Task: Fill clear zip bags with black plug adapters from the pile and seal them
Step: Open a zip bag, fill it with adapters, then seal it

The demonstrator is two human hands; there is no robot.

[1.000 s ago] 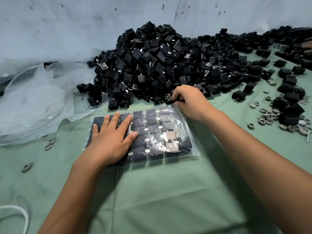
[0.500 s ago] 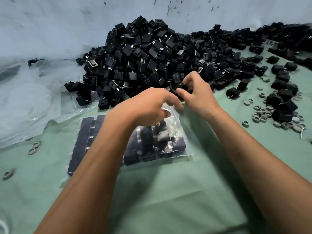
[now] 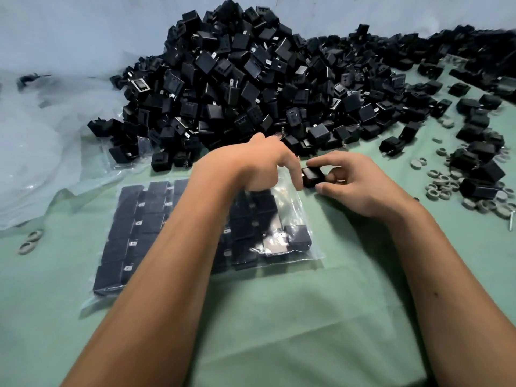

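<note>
A clear zip bag (image 3: 291, 199) lies flat on the green cloth, packed with rows of black plug adapters. Behind it rises the big pile of black adapters (image 3: 237, 88). My left hand (image 3: 251, 166) reaches over the bag's top right corner with fingers curled down onto the bag's mouth edge, and its index fingertip touches a single adapter (image 3: 312, 176). My right hand (image 3: 351, 182) pinches that adapter between thumb and fingers, just right of the bag's mouth. My left forearm hides the bag's middle.
Loose adapters (image 3: 480, 152) and several grey rings (image 3: 444, 188) lie scattered at the right. Crumpled clear plastic sheeting (image 3: 42, 152) covers the left side, with two rings (image 3: 30, 241) near it. A pale wall stands behind the pile.
My left hand lifted off the flat bag and moved to its top right corner. My right hand took an adapter at the pile's edge and brought it down beside the bag's mouth.
</note>
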